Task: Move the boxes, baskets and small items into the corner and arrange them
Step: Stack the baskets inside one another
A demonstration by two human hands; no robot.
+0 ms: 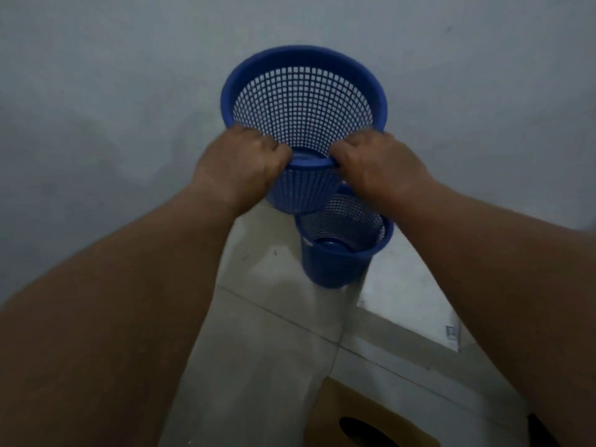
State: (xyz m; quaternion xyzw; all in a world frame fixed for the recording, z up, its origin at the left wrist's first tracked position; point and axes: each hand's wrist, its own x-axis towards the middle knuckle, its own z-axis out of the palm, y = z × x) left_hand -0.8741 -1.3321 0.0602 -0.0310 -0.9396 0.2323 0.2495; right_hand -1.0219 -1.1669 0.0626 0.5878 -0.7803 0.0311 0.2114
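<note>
I hold a blue mesh basket [303, 101] in the air in front of a pale wall, its open mouth turned toward me. My left hand [245, 162] grips the near rim on the left, and my right hand [377, 166] grips the same rim on the right. A second blue mesh basket [342, 246] stands on the tiled floor just below and to the right of the held one, close to the wall. Part of its rim is hidden behind the held basket and my right hand.
A brown cardboard box [351, 411] with a dark handle cutout sits at the bottom edge. A white flat panel [409, 291] lies on the floor to the right of the standing basket. Pale floor tiles [274, 350] stretch between my forearms.
</note>
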